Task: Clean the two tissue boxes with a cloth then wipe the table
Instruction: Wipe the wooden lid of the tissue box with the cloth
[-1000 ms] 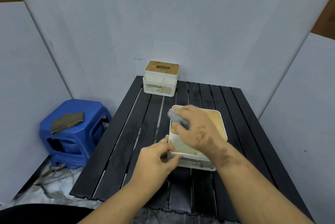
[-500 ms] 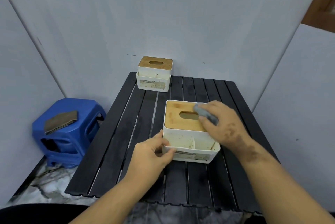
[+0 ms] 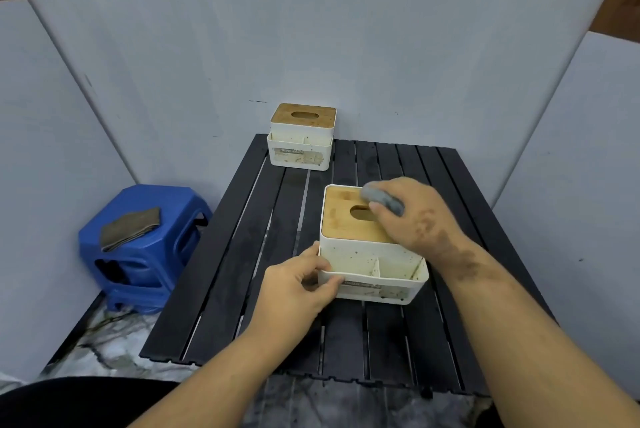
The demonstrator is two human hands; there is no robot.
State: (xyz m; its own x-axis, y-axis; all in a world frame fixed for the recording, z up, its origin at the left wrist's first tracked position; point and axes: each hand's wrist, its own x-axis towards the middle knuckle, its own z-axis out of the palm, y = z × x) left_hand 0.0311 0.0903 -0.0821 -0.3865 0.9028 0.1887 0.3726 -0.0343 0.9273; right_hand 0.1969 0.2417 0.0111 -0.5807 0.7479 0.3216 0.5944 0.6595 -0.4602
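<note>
A white tissue box [image 3: 367, 247] with a wooden lid and a stained front compartment stands in the middle of the black slatted table [image 3: 242, 254]. My left hand [image 3: 298, 285] grips its front left corner. My right hand [image 3: 412, 216] holds a grey cloth [image 3: 382, 199] down on the wooden lid, over the slot's right end. A second white tissue box [image 3: 300, 137] with a wooden lid stands at the table's far edge, against the wall, with stains on its front.
A blue plastic stool [image 3: 138, 247] stands left of the table with a folded brown cloth [image 3: 130, 228] on top. Grey panels close in the back and both sides. Marbled floor shows below the table's near edge.
My right hand has swept the grey cloth from the lid's left side over to the right and then back toward the slot. My left hand keeps its hold on the box corner.
</note>
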